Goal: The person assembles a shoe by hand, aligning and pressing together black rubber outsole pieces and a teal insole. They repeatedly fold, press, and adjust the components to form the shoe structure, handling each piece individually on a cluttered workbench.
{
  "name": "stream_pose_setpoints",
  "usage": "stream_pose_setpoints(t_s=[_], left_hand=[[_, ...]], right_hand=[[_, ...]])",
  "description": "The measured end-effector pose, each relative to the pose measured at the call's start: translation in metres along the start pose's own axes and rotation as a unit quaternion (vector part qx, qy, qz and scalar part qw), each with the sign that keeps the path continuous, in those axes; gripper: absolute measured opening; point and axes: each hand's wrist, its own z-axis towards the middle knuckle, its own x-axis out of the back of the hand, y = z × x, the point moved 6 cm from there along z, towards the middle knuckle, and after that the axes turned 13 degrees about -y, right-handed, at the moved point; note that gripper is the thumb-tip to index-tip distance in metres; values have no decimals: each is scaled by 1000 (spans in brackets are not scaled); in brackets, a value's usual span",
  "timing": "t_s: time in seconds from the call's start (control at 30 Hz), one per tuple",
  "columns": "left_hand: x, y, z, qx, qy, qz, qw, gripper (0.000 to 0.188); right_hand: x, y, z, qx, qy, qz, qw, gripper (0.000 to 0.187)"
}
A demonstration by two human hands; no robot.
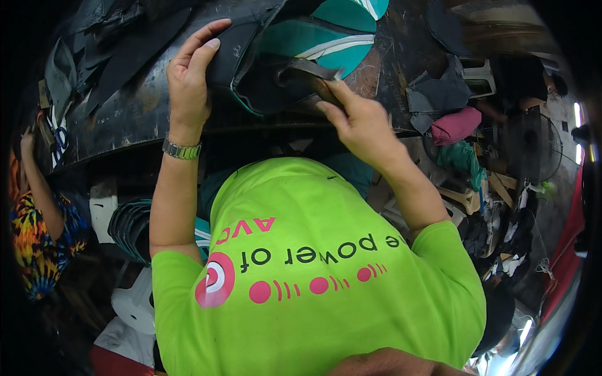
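My right hand [360,122] is closed round a dark hammer [310,67], whose curved head is slightly blurred over the work. Below it lies a black shoe upper piece [235,53] with a thin teal edge, on the dark worktable [141,103]. My left hand [191,69] rests at the left side of that piece, with thumb and forefinger stretched out against it and the other fingers partly hidden. Teal pieces with white stripes [320,44] lie just beyond the hammer. Where the hammer head meets the work is too dark to make out.
Black cut pieces [135,53] lie at the table's far left, and grey pieces [439,91] at its right end. A co-worker in a multicoloured shirt [41,232] is at the left. A stack of teal-edged pieces [132,229] stands below the table; a fan [533,144] is at the right.
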Motion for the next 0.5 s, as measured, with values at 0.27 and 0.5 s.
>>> stream_pose_setpoints(t_s=[0.27,0.5], left_hand=[[-7,-5,11,-37,-18,41,998,30],[-4,-6,15,11,-33,-10,999,31]], right_hand=[[-19,1,-17,-4,-61,51,997,42],[19,65,-36,-7,81,119,990,36]])
